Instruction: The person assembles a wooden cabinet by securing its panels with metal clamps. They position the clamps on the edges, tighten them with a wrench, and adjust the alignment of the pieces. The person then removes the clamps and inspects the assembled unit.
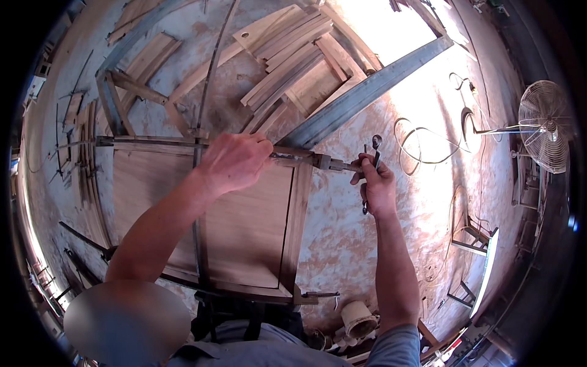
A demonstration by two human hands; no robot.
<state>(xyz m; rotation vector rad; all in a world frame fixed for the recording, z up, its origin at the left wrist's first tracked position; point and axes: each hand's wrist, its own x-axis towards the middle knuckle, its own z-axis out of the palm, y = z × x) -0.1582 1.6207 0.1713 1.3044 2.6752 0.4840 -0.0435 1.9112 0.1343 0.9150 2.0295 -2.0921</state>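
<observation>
A wooden panel door [244,220] with a framed edge lies flat before me, with metal bar clamps on it. Along its far edge runs one clamp bar [159,142], and my left hand [235,162] is closed over it, the fingertips partly hidden. At the right end of this clamp is its jaw [327,162] with a threaded screw. My right hand [376,183] is beside the screw's end, closed around a double-ended wrench [376,145] that stands nearly upright. Another bar [200,244] crosses the panel from far to near. At the near edge sits a further clamp screw [321,295].
A grey metal beam [367,92] slants beyond the panel, close to its far right corner. Stacked wooden boards [290,79] lie behind it. Looped cable [422,147] and a standing fan [546,126] are at the right. A pale bucket [358,318] stands near my right arm.
</observation>
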